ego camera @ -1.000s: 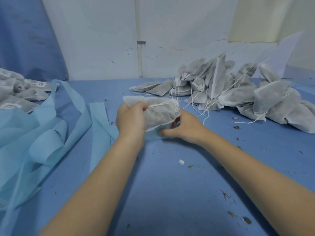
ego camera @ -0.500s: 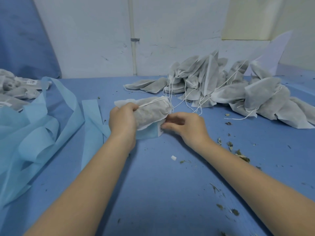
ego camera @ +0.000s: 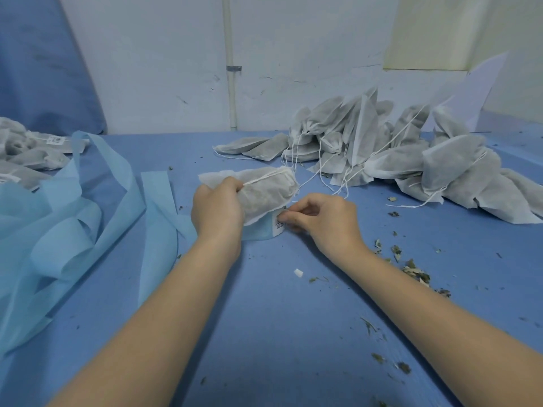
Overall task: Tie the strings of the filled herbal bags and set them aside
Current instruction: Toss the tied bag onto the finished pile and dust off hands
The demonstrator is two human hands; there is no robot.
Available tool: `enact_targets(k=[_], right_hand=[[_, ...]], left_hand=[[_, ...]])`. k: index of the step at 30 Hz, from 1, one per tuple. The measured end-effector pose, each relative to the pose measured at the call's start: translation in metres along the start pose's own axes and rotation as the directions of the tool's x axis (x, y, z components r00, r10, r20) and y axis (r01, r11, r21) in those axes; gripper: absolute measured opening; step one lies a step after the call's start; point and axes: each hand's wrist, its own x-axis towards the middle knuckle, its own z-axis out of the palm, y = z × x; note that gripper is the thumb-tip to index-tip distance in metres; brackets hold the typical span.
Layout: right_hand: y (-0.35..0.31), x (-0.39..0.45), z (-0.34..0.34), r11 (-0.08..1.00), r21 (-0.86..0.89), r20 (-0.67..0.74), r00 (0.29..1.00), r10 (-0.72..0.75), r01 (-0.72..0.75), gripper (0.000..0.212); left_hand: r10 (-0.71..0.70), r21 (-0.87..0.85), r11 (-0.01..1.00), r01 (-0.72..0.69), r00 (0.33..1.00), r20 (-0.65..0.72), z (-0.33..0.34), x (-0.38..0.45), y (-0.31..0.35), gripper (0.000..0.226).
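My left hand (ego camera: 217, 210) grips a filled white herbal bag (ego camera: 264, 192) by its gathered mouth and holds it just above the blue table (ego camera: 264, 318). A white drawstring runs along the bag's top. Under the bag lies a light blue strip end with a small white label (ego camera: 277, 226). My right hand (ego camera: 320, 218) has its fingers curled and pinches at that label, right below the bag. A heap of filled bags (ego camera: 411, 160) with loose strings lies at the back right.
Long light blue fabric strips (ego camera: 73, 224) sprawl over the left of the table. More grey bags with labels (ego camera: 32, 154) lie at the far left. Dry herb crumbs (ego camera: 411, 265) are scattered at the right. A white wall stands behind.
My right hand came out from under the bag to its lower right corner and now pinches the label. My left hand keeps the same grip. The view has shifted slightly.
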Motion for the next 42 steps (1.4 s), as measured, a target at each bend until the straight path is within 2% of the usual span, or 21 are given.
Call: enact_targets(k=[5, 9, 13, 17, 19, 21, 25, 27, 30, 36, 42], right_hand=[[-0.001, -0.003, 0.003, 0.993, -0.116, -0.007, 1.0, -0.024, 0.023, 0.019], [-0.007, -0.009, 0.006, 0.967, -0.234, 0.024, 0.995, -0.096, 0.099, 0.018], [-0.015, -0.018, 0.006, 0.944, -0.29, 0.16, 0.98, -0.117, 0.16, 0.015], [-0.025, -0.03, 0.0, 0.949, -0.254, 0.345, 0.934, -0.09, 0.185, 0.017], [-0.029, -0.033, -0.006, 0.921, -0.322, 0.367, 0.926, -0.093, 0.22, 0.014], [-0.034, -0.034, -0.014, 0.893, -0.372, 0.334, 0.934, -0.125, 0.253, 0.017], [-0.05, -0.033, -0.028, 0.894, -0.331, 0.149, 0.952, -0.267, 0.302, 0.021], [-0.055, -0.031, -0.034, 0.9, -0.287, 0.089, 0.944, -0.316, 0.329, 0.018], [-0.056, -0.029, -0.039, 0.894, -0.273, 0.076, 0.935, -0.347, 0.354, 0.018], [-0.052, -0.024, -0.046, 0.909, -0.262, 0.088, 0.946, -0.312, 0.324, 0.017], [-0.049, -0.023, -0.045, 0.915, -0.239, 0.046, 0.945, -0.323, 0.325, 0.019]], left_hand=[[0.013, 0.003, 1.0, -0.013, 1.0, -0.009, 0.001, -0.005, 0.0, 0.015], [0.014, 0.009, 1.0, -0.014, 1.0, -0.015, 0.001, -0.008, 0.0, 0.022], [0.019, 0.009, 1.0, -0.019, 1.0, -0.02, 0.002, -0.01, 0.001, 0.01], [0.04, 0.011, 0.999, -0.039, 0.999, -0.022, 0.0, -0.01, 0.002, 0.011], [0.064, 0.013, 0.998, -0.063, 0.998, -0.022, 0.0, -0.011, 0.003, 0.009], [0.113, 0.019, 0.993, -0.112, 0.994, -0.015, -0.001, -0.012, 0.004, 0.015], [0.248, 0.009, 0.968, -0.249, 0.967, 0.052, -0.002, -0.017, 0.007, 0.016], [0.304, 0.016, 0.951, -0.308, 0.945, 0.123, -0.003, -0.021, 0.007, 0.012], [0.346, 0.012, 0.933, -0.361, 0.902, 0.258, -0.001, -0.028, 0.005, 0.007], [0.323, -0.063, 0.944, -0.325, 0.864, 0.386, 0.001, -0.033, 0.005, 0.013], [0.293, -0.115, 0.956, -0.271, 0.85, 0.437, 0.001, -0.037, 0.007, 0.015]])
